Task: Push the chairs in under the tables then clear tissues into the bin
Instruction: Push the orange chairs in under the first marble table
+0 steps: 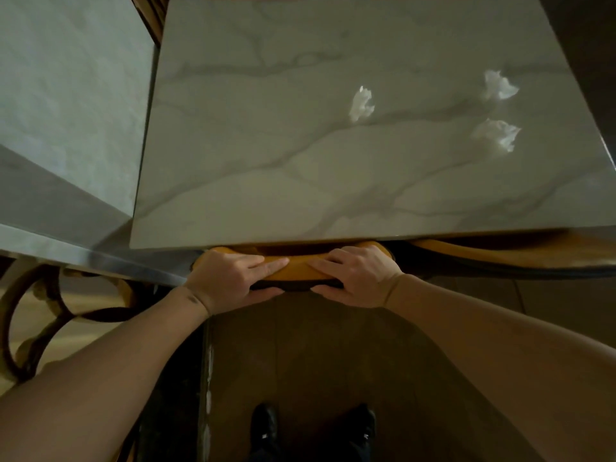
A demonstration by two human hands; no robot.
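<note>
A marble-topped table (266,181) fills the upper middle of the head view. The yellow wooden backrest of a chair (298,270) sits tight against the table's near edge, its seat hidden under the top. My left hand (230,278) and my right hand (358,278) both grip that backrest, fingers over the top rail and thumbs under it. Three crumpled white tissues lie on the right part of the tabletop: one near the middle (361,104), one at the far right (500,85), one nearer me (498,135).
A second marble table (66,105) adjoins on the left, with a dark curled metal frame (36,311) below it. Another yellow chair back (500,256) shows under the table edge at right. Brown tiled floor and my dark shoes (313,428) are below.
</note>
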